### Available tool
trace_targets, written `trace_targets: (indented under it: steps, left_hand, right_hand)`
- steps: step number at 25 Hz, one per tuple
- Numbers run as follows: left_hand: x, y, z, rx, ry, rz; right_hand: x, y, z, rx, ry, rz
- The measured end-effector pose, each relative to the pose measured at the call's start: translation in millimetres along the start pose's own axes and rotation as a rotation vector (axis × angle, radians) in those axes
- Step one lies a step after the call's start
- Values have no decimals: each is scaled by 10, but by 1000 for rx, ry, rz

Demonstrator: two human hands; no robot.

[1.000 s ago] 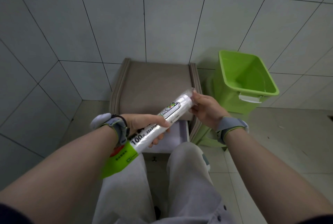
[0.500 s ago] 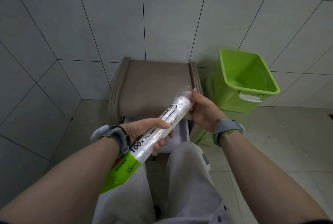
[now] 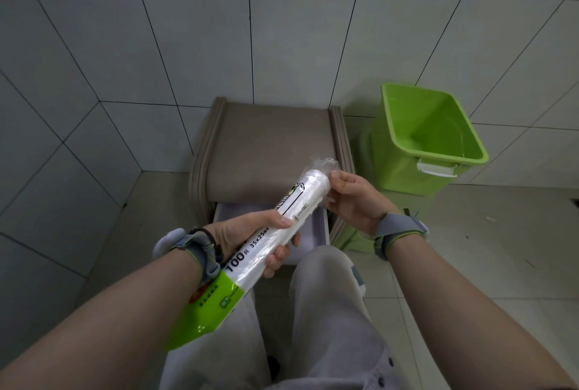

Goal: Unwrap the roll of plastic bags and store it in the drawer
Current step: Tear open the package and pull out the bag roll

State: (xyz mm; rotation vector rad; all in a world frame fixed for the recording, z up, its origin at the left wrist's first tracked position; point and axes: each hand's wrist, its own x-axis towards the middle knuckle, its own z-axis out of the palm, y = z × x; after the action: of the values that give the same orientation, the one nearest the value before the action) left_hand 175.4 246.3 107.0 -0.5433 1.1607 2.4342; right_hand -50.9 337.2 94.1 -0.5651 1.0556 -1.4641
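Observation:
A white roll of plastic bags (image 3: 300, 201) in a clear wrapper with a green printed end (image 3: 206, 311) slants from lower left to upper right in front of me. My left hand (image 3: 253, 239) is wrapped around its middle. My right hand (image 3: 354, 198) pinches the loose, crumpled clear wrapper (image 3: 326, 165) at the roll's upper end. Below the roll, the white drawer (image 3: 310, 233) of a small brown cabinet (image 3: 269, 145) stands pulled open; the roll and my left hand cover most of it.
A green plastic bin (image 3: 429, 139) stands open on the floor right of the cabinet, against the tiled wall. My legs in light trousers (image 3: 329, 311) are just below the drawer. Tiled walls close in at the back and left.
The wrapper at the upper end has come loose and puffed up above the roll. My right hand has shifted slightly, pinching that film. The left hand keeps its grip.

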Motion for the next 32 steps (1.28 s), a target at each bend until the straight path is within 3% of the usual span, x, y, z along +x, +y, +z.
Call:
trace_targets:
  steps: [3,6,9,11,15,18,20,25,28,32]
  left_hand:
    - [55,42,41,-13,74,1]
    - [63,57,29,54,129,-4]
    - [93,32,16,116,346,19]
    - [179,13,21,142,520,143]
    - [350,60,57,334,823,354]
    - [450,70,100,660,1076,400]
    - [491,70,170,745,1166,460]
    - [506,99,290,1065,1360,482]
    - [456,133,380,1182,1489,517]
    - [432,124,403,1243,1469,496]
  right_hand:
    - [3,47,100,174,100,-51]
    - [65,-19,138,357,320,-80]
    - [98,-47,160,230,493,-41]
    - [111,3,216,78,479,21]
    - [109,156,372,-169,287,178]
    - [84,315,423,-170,138,272]
    - [63,432,489,-107,90,288]
    - [167,536,642,6,254,55]
    - [177,492,683,-71,323,-36]
    - [198,469,778,-96,415,-129]
